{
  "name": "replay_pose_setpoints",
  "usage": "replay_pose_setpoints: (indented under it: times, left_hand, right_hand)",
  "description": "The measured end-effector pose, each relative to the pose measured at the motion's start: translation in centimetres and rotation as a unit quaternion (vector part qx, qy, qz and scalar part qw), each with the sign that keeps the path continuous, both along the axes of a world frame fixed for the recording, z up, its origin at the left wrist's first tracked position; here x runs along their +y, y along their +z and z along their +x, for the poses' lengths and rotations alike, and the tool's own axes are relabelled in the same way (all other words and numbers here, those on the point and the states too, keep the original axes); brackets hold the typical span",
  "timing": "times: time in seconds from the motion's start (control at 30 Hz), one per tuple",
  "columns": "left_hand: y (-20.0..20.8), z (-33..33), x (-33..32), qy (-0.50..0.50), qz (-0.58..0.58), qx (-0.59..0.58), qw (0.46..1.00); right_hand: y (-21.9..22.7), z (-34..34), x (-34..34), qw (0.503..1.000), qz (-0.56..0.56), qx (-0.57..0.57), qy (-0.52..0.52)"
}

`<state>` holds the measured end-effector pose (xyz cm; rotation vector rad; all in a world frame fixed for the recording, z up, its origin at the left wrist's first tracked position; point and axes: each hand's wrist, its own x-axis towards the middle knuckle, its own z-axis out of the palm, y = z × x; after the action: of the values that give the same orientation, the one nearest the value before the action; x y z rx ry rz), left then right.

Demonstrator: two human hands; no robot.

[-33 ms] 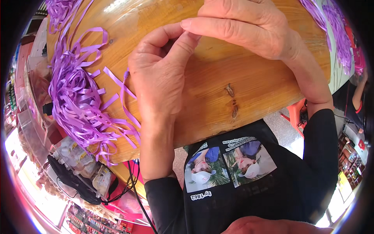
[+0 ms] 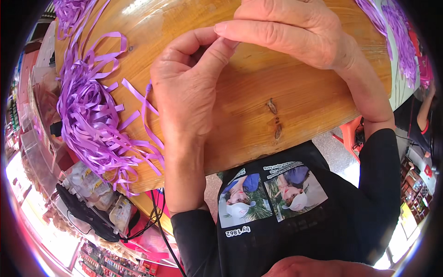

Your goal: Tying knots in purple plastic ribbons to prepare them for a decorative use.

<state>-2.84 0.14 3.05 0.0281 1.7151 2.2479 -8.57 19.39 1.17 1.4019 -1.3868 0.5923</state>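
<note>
Above the wooden table (image 2: 249, 120), my left hand (image 2: 187, 87) is closed in a pinch, its thumb and forefinger tips together. My right hand (image 2: 295, 34) comes in from the right, fingers pressed together, its fingertips touching the left thumb and forefinger. What the two hands pinch is hidden behind the fingers or too small to name. Beside my left hand and wrist lies a loose purple ribbon (image 2: 146, 108) with a small knot; part of it is hidden behind the hand. A large heap of purple ribbons (image 2: 87, 115) lies to its left.
More purple ribbons (image 2: 71, 16) lie at the far left, and another bunch (image 2: 401, 41) at the far right. Past the left edge are plastic bags (image 2: 90, 184) and a black cable (image 2: 161, 226). An orange stool (image 2: 353, 134) and another person's arm (image 2: 425, 111) show at the right.
My left hand and forearm have shifted very slightly left. The fingertips still meet in the same spot.
</note>
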Motion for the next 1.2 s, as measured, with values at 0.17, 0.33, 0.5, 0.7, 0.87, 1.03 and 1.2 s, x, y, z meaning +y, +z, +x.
replay_pose_setpoints:
  times: [0.17,0.33,0.5,0.7,0.87,1.03,1.2]
  left_hand:
    - [0.3,-0.1,-0.1,-0.050,-0.063,0.004,0.997]
    - [0.3,0.1,0.4,-0.005,-0.086,0.074,0.994]
    - [0.4,0.1,0.7,0.019,-0.085,0.077,0.993]
    - [0.3,0.3,0.9,0.056,-0.060,0.104,0.991]
    - [0.1,0.4,0.9,0.050,-0.030,0.113,0.992]
    - [-0.3,0.3,0.8,0.030,0.050,0.084,0.995]
    - [-0.7,0.4,0.7,0.006,0.173,-0.005,0.985]
  right_hand:
    - [5.5,4.1,0.3,0.962,0.139,-0.212,-0.101]
    - [3.7,3.2,-0.2,0.951,0.056,-0.288,-0.094]
    - [4.3,4.7,0.6,0.914,0.074,-0.366,-0.159]
    - [5.0,5.4,0.4,0.862,0.026,-0.496,-0.100]
    - [5.0,5.8,-0.4,0.764,-0.036,-0.639,-0.083]
    - [4.6,5.9,-0.6,0.582,-0.119,-0.804,-0.030]
    - [4.8,5.6,-0.7,0.476,-0.137,-0.868,0.006]
